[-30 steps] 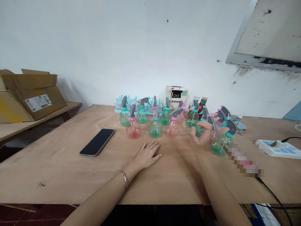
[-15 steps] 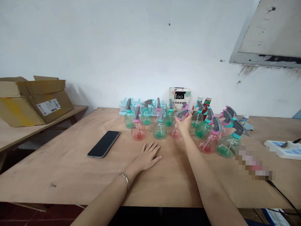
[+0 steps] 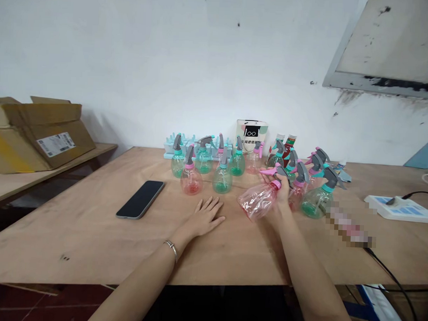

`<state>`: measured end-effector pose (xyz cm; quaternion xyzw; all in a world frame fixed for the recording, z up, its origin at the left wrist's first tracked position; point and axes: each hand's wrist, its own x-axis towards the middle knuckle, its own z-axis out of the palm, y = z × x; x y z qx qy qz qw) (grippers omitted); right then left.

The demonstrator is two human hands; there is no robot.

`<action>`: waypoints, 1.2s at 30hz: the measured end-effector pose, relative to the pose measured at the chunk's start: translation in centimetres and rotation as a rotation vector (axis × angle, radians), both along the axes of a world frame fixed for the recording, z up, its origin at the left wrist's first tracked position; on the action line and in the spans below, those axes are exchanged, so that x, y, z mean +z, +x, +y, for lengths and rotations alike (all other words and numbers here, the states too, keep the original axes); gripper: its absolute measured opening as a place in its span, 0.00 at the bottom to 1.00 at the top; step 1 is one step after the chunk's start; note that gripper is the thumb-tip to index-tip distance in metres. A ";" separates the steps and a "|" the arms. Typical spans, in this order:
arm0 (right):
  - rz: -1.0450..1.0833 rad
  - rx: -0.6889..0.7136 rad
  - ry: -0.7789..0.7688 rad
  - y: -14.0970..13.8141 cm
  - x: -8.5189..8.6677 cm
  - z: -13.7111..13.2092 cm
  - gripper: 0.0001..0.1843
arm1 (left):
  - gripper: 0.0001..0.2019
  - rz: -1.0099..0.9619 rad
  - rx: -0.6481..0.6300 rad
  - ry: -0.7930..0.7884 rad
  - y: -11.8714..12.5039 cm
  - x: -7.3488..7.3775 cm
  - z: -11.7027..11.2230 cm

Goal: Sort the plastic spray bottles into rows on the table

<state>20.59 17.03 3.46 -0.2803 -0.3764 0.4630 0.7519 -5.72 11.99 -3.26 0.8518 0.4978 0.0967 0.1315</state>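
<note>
- Holding one pink spray bottle by the neck: that's the step in hand, as I read it, a one-handed pick-and-handle on a single bottle out of the group.
- Bottle sits right of centre, near side of the standing ones. Tilted hard: base toward near left, trigger head toward far right. Can't tell from here if the base touches the table.
- Right hand: clamped around the neck just under the trigger head, far fingers partly hidden. Forearm reaches in from the near right edge, wrist low over the table.
- Left hand: holding nothing. Palm down on the table, fingers slightly apart, bracelet on the wrist. Lies between the phone on the left and the tilted bottle on the right.
- Nearest upright neighbours: green bottle far of the left hand, pink-collared bottle just right of the right hand.
- Next move, my judgement: calls for a firm neck grip and bringing the base under the head before any set-down. Tight on the right; a knock there looks possible.
</note>
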 end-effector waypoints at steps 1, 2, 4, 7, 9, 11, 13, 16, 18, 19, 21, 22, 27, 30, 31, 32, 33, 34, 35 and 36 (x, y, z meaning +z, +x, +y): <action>0.056 0.056 -0.017 -0.1 -0.2 -0.2 0.10 | 0.35 -0.003 -0.003 0.006 0.0 0.0 0.0; 0.089 0.087 -0.035 -0.3 -0.4 -0.4 0.09 | 0.34 -0.006 -0.005 0.010 0.0 -0.1 0.1; 0.100 0.112 -0.063 -0.9 -0.9 -0.9 0.08 | 0.34 0.004 -0.007 0.002 -0.1 -0.1 0.1; -0.003 0.181 -0.050 -1.8 -1.5 -2.0 0.09 | 0.34 0.012 -0.007 -0.009 -0.1 0.0 0.1; -0.070 0.246 -0.025 -2.2 -1.7 -2.8 0.10 | 0.33 0.006 -0.009 -0.004 -0.1 0.0 0.1; -0.084 0.311 -0.026 -2.5 -1.7 -3.5 0.11 | 0.33 0.007 -0.008 -0.003 -0.1 -0.1 0.1; -0.074 0.393 -0.038 -2.5 -1.5 -3.9 0.14 | 0.33 0.014 -0.006 -0.005 -0.1 -0.1 0.2; -0.084 0.475 -0.031 -2.5 -1.3 -4.1 0.13 | 0.34 0.030 -0.002 -0.012 -0.1 0.0 0.2; -0.096 0.465 0.011 -2.5 -1.2 -4.1 0.11 | 0.34 0.042 0.002 -0.026 -0.1 0.2 0.2; -0.099 0.458 0.038 -2.5 -1.3 -4.0 0.11 | 0.34 0.046 0.003 -0.033 -0.1 0.2 0.2; -0.112 0.474 0.083 -2.6 -1.4 -4.0 0.12 | 0.34 0.044 0.000 -0.044 -0.1 0.3 0.2; -0.123 0.492 0.093 -2.7 -1.4 -4.1 0.13 | 0.35 0.041 0.000 -0.047 -0.1 0.3 0.2; -0.189 0.624 0.048 -3.6 -1.7 -4.3 0.15 | 0.35 0.033 -0.003 -0.048 -0.2 0.4 0.2; -0.168 0.680 0.019 -4.0 -1.8 -4.3 0.14 | 0.35 0.037 -0.007 -0.051 -0.2 0.4 0.2; -0.151 0.681 0.021 -4.0 -1.8 -4.4 0.13 | 0.35 0.040 -0.004 -0.055 -0.2 0.4 0.2; -0.132 0.669 0.032 -4.0 -1.8 -4.4 0.12 | 0.35 0.043 -0.003 -0.057 -0.2 0.4 0.2; -0.117 0.651 0.050 -4.0 -1.8 -4.5 0.12 | 0.35 0.046 -0.003 -0.057 -0.2 0.4 0.2; -0.110 0.633 0.071 -3.9 -1.7 -4.5 0.12 | 0.35 0.049 -0.003 -0.056 -0.2 0.4 0.2; -0.114 0.623 0.089 -3.8 -1.6 -4.6 0.12 | 0.35 0.052 -0.002 -0.055 -0.2 0.3 0.2; -0.124 0.618 0.105 -3.7 -1.5 -4.7 0.12 | 0.35 0.055 -0.002 -0.054 -0.1 0.3 0.2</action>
